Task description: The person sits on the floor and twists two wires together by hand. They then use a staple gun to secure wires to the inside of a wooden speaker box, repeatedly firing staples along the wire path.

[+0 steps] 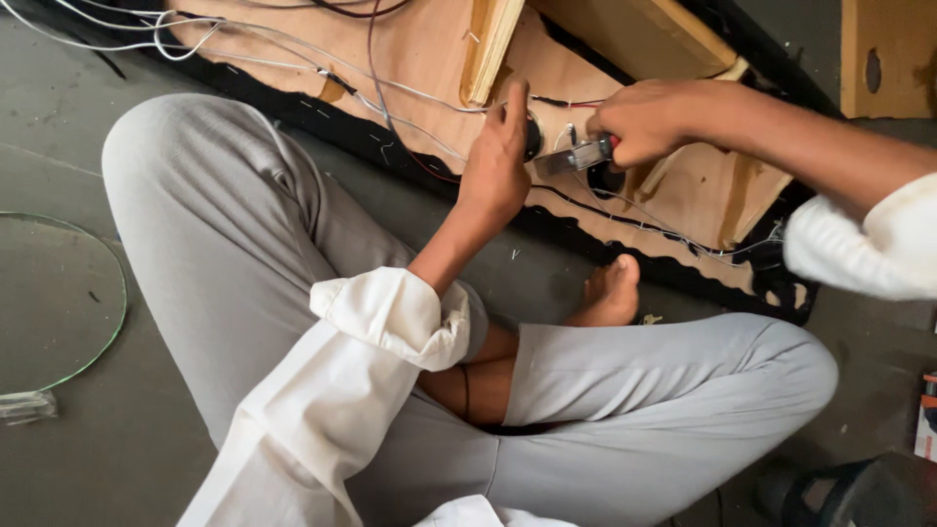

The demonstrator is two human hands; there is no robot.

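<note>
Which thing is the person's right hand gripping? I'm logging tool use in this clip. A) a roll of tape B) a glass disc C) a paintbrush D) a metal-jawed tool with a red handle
D: the right hand closes around a red-handled tool whose metal jaws point at the plywood panel, beside the left hand.

Wires (pixel 293 54) and wooden block (pixel 491 44) crowding the panel (pixel 420 49)

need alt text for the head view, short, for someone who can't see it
A person sitting cross-legged on a grey floor works on a plywood panel strung with wires: the right hand grips pliers with a red handle, and the left hand steadies a small black round part beside them. A round glass sheet lies at the left.
</note>
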